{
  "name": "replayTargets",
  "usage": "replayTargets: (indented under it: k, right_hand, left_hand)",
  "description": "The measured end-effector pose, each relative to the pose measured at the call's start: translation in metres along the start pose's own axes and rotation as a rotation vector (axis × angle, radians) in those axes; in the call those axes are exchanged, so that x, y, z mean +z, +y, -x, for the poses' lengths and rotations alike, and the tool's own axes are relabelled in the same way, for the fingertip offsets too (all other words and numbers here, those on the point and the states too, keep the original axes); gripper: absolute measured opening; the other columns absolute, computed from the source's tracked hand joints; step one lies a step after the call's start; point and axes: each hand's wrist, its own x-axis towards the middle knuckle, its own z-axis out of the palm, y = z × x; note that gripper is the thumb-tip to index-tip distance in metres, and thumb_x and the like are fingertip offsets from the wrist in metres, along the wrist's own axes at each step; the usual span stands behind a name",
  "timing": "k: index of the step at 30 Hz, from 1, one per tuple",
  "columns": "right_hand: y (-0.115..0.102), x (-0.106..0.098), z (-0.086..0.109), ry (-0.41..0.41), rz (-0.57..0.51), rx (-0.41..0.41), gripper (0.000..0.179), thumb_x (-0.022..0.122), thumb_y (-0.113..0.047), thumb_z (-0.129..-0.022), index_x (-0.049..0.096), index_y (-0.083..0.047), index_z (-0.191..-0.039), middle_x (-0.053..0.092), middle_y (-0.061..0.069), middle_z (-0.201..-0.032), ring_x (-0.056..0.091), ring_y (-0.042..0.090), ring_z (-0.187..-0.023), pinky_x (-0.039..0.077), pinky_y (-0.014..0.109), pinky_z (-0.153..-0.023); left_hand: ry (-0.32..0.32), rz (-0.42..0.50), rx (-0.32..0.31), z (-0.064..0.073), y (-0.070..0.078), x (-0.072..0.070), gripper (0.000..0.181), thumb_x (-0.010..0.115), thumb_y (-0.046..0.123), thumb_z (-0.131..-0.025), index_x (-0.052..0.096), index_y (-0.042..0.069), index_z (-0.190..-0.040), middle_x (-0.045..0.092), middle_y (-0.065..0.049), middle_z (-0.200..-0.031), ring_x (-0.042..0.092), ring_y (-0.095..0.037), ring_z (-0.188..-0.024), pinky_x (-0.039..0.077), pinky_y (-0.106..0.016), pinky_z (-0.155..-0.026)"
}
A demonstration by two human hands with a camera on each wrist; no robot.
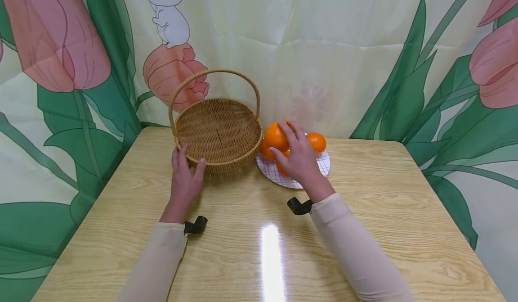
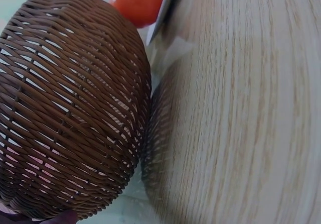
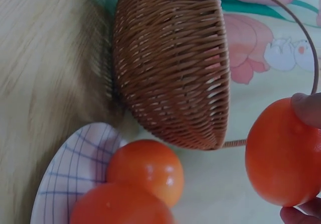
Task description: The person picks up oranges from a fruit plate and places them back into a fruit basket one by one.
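Observation:
A brown wicker basket (image 1: 218, 131) with a tall arched handle stands at the back left of the table, and nothing lies in it. My left hand (image 1: 186, 180) holds its front left rim; only a fingertip (image 2: 66, 216) of that hand enters the left wrist view. Above a white plate with blue checks (image 1: 289, 182), my right hand (image 1: 299, 158) holds an orange (image 1: 276, 136) between thumb and fingers. In the right wrist view this held orange (image 3: 283, 153) is clear of the others. Several more oranges (image 1: 316, 142) lie on the plate, partly hidden by the hand.
The wooden table (image 1: 234, 248) carries the basket and plate close together near its back edge. Behind hangs a curtain (image 1: 323, 68) printed with tulips and a white animal. Black wrist-camera mounts (image 1: 299, 206) stick out beside both cuffs.

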Motion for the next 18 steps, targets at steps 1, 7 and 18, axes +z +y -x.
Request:
replayTargets:
  k: [1,7,18]
  right_hand:
    - [-0.002,0.0,-0.001,-0.001,-0.003,-0.001,0.066,0.072,-0.032,-0.087,0.044,-0.014,-0.144,0.04,0.016,-0.145,0.051,0.037,-0.124,0.048,0.052,-0.098]
    - [-0.011,0.003,-0.005,-0.008,-0.021,0.005,0.065,0.071,-0.032,-0.088,0.043,-0.015,-0.144,0.039,0.015,-0.145,0.049,0.037,-0.126,0.048,0.051,-0.097]
    - [-0.026,0.014,-0.011,-0.012,-0.087,0.0,0.066,0.071,-0.036,-0.088,0.043,-0.017,-0.145,0.038,0.013,-0.147,0.047,0.037,-0.128,0.048,0.052,-0.097]
  left_hand:
    - [-0.001,0.002,0.0,0.0,0.0,0.0,0.069,0.049,0.041,-0.099,0.019,0.013,-0.153,0.004,-0.015,-0.161,0.028,-0.041,-0.142,0.04,-0.058,-0.104]
    - [0.002,-0.008,0.002,0.0,0.0,-0.001,0.068,0.05,0.041,-0.099,0.02,0.015,-0.153,0.004,-0.015,-0.161,0.029,-0.043,-0.141,0.041,-0.06,-0.101]
    - [0.007,-0.03,0.006,0.001,0.0,0.0,0.068,0.048,0.043,-0.099,0.018,0.018,-0.154,0.003,-0.016,-0.161,0.032,-0.046,-0.138,0.04,-0.063,-0.099]
